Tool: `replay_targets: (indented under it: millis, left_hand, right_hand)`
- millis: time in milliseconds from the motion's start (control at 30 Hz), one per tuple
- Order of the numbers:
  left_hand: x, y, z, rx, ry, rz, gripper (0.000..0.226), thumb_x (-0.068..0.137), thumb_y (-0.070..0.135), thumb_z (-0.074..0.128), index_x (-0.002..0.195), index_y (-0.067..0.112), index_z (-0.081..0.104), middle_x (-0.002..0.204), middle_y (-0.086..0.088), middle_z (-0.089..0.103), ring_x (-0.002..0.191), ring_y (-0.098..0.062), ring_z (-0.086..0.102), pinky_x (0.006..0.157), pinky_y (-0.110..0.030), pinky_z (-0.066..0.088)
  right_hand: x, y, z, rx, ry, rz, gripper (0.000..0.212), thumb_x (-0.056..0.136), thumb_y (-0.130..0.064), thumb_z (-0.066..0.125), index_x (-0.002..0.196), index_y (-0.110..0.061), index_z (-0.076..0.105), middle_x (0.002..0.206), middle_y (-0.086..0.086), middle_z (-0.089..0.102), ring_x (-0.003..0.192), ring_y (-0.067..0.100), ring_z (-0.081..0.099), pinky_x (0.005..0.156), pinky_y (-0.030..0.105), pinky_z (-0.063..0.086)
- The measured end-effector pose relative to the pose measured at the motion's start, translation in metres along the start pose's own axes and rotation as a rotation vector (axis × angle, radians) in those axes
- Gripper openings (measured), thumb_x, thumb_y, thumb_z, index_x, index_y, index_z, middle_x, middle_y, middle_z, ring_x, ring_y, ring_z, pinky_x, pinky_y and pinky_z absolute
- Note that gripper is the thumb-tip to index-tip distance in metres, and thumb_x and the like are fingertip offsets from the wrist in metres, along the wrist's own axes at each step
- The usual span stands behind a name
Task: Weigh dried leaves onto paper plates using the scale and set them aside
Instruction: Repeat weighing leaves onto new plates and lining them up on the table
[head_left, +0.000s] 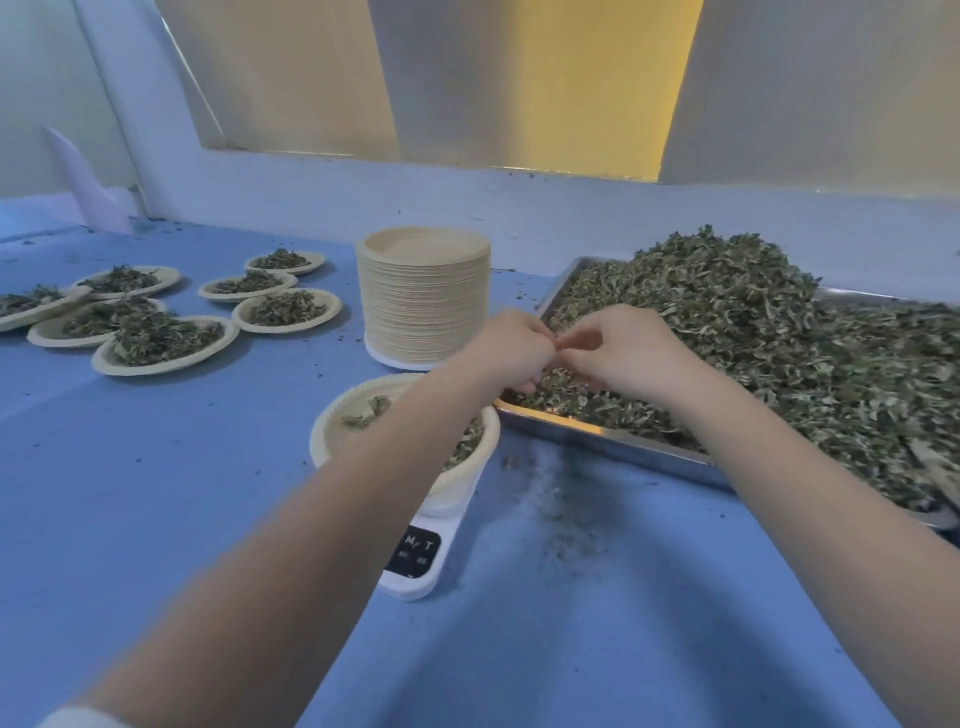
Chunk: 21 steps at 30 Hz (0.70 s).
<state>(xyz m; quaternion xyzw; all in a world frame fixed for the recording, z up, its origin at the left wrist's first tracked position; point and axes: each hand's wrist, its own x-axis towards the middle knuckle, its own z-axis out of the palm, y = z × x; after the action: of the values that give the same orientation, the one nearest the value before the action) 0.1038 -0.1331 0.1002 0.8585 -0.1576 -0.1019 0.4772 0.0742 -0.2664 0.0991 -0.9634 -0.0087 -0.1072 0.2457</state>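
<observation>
Paper plates (165, 345) of leaves sit left; a plate (332, 431) (few leaves) rests on the scale (413, 564). Left hand (501, 351) and right hand (618, 353) meet over the tray (597, 434), fingers curled, pinching leaves (727, 322).

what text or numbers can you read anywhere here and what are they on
"M" and "T": on the dark control panel of the white scale, partly hidden by the left forearm.
Small marks under those letters: too blurred to read.
Scale readout: not visible.
Paper plates, metal tray: no text seen.

Plate (332, 431) on scale (415, 566), few leaves (366, 410); tray (597, 434) heaped
</observation>
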Motion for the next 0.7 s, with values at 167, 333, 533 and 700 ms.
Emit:
replay_targets:
  millis: [167, 333, 533, 700]
  left_hand:
    - [0.031, 0.006, 0.036, 0.353, -0.077, 0.052, 0.027, 0.090, 0.001, 0.039, 0.107, 0.002, 0.059, 0.075, -0.008, 0.053, 0.070, -0.023, 0.052, 0.066, -0.031, 0.043]
    - [0.055, -0.011, 0.042, 0.750, -0.110, 0.002, 0.030, 0.092, -0.001, 0.038, 0.063, 0.010, 0.041, 0.062, -0.004, 0.035, 0.053, -0.014, 0.031, 0.046, -0.024, 0.024]
    - [0.068, -0.018, 0.054, 0.811, -0.167, -0.042, 0.020, 0.092, 0.002, 0.041, 0.073, 0.006, 0.047, 0.067, -0.005, 0.042, 0.069, -0.023, 0.044, 0.063, -0.030, 0.036]
    - [0.070, -0.014, 0.052, 0.690, -0.128, -0.056, 0.019, 0.090, -0.001, 0.040, 0.075, 0.002, 0.051, 0.070, -0.007, 0.045, 0.069, -0.023, 0.048, 0.057, -0.033, 0.040]
  right_hand:
    - [0.006, 0.040, 0.005, -0.250, -0.149, 0.059, 0.029, 0.084, -0.031, 0.070, 0.110, -0.019, 0.071, 0.099, 0.004, 0.071, 0.092, 0.018, 0.062, 0.073, 0.021, 0.040]
    - [0.022, 0.057, 0.030, -0.237, -0.288, 0.060, 0.045, 0.081, -0.040, 0.071, 0.121, -0.020, 0.066, 0.113, 0.004, 0.068, 0.103, 0.019, 0.061, 0.078, 0.023, 0.043]
    - [0.042, 0.050, 0.057, -0.359, -0.338, 0.004, 0.040, 0.090, -0.045, 0.056, 0.105, -0.010, 0.066, 0.105, 0.014, 0.068, 0.095, 0.030, 0.060, 0.068, 0.029, 0.036]
    - [0.043, 0.044, 0.057, -0.289, -0.210, -0.005, 0.022, 0.083, -0.036, 0.065, 0.074, -0.016, 0.062, 0.078, 0.007, 0.066, 0.064, 0.019, 0.056, 0.054, 0.025, 0.036]
